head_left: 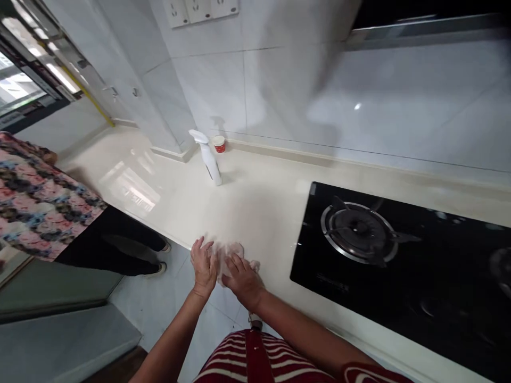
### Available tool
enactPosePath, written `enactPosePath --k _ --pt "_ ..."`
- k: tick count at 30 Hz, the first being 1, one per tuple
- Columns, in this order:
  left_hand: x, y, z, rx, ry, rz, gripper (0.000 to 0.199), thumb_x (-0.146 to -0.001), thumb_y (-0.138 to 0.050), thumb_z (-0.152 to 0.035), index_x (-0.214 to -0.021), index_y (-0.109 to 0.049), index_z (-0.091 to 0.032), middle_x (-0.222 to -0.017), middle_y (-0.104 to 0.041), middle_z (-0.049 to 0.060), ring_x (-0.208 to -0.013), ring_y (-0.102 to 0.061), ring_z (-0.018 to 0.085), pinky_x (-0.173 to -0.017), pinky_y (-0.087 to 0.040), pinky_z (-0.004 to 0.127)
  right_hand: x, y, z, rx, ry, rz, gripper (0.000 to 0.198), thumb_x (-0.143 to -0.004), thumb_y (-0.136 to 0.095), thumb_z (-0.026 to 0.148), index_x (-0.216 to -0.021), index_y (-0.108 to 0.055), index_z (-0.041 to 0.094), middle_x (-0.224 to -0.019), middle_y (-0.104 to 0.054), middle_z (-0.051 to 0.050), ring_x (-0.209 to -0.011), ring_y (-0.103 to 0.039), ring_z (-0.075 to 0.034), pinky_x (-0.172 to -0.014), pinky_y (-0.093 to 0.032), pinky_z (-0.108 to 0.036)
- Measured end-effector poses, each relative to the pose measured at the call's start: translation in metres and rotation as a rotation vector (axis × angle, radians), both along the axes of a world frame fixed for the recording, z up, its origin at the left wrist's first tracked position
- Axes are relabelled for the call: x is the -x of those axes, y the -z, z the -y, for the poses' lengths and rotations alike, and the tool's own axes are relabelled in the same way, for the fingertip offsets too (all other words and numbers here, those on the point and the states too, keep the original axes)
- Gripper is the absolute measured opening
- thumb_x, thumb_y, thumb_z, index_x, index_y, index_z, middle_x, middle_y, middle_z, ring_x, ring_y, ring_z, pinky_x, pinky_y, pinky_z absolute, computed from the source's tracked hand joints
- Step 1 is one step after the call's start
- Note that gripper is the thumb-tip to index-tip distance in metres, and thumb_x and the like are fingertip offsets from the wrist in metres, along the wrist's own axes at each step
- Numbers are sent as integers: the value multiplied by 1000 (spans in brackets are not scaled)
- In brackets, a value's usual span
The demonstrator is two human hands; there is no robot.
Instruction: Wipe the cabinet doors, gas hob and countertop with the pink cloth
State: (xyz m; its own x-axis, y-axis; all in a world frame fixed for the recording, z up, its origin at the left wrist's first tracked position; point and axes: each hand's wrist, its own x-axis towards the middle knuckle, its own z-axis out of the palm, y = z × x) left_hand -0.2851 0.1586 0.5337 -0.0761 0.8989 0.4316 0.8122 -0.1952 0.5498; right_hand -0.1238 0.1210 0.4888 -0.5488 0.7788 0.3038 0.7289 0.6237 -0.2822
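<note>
A crumpled pale pinkish cloth [236, 248] lies at the front edge of the cream countertop [263, 213], and part of it hangs over the edge. My right hand [244, 281] is on top of it, fingers bent over the fabric, with a bit of cloth showing past its far side. My left hand [204, 266] is at the cloth's left side, its fingers raised and apart; its palm faces the cloth, and I cannot tell how firmly it touches.
A white spray bottle [208, 159] stands near the wall beside a small red-and-white cup [219, 143]. On the right is a black gas hob [319, 234] with a metal burner ring. A person in a floral top [43, 197] stands at the counter's left.
</note>
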Motion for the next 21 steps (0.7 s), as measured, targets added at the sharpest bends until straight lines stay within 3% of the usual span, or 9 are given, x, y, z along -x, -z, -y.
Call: enactPosePath --k 4,6,10,14,17,19,21 --pt "-36 15 -8 33 185 -111 31 -99 -45 -38 -120 -61 -22 -140 -52 12 -141 -39 30 -114 -37 56 -77 12 60 -184 144 -47 19 -95 -58 25 -112 -67 31 -142 -53 -5 -139 -38 -27 -109 -36 -48" --pt "-57 20 -10 55 307 -161 29 -98 -48 -36 -119 -63 -23 -142 -52 11 -142 -38 30 -113 -39 54 -120 15 95 -209 218 -39 18 -93 -60 21 -105 -69 30 -136 -56 -5 -134 -42 -26 -108 -36 -48" --pt "-95 24 -11 77 522 -247 27 -96 -50 -33 -117 -65 -25 -144 -52 10 -143 -37 30 -113 -40 52 -219 16 170 -48 428 52 23 -84 -61 20 -102 -71 30 -134 -57 -5 -126 -48 -28 -105 -38 -50" --pt "-119 27 -10 61 622 -332 26 -96 -51 -34 -116 -65 -25 -143 -53 12 -140 -42 31 -110 -41 51 -309 9 240 35 695 28 24 -79 -64 32 -102 -70 26 -135 -53 -9 -122 -50 -32 -97 -43 -51" --pt "-124 29 -11 17 626 -390 27 -95 -52 -34 -117 -64 -24 -142 -53 14 -138 -45 32 -108 -41 52 -335 -3 261 7 933 -121 21 -82 -58 31 -100 -67 24 -132 -52 -10 -121 -52 -29 -96 -47 -47" --pt "-124 29 -13 -10 621 -415 27 -95 -52 -35 -117 -63 -24 -141 -54 14 -136 -46 33 -106 -42 52 -325 -15 248 25 1016 -215 23 -85 -57 33 -104 -65 24 -135 -51 -10 -124 -52 -27 -98 -48 -44" --pt "-124 30 -16 -35 623 -429 27 -95 -53 -35 -116 -63 -23 -140 -55 15 -135 -47 34 -104 -43 52 -301 -30 215 52 1029 -272 26 -87 -58 37 -109 -64 25 -139 -47 -9 -128 -49 -26 -102 -47 -42"
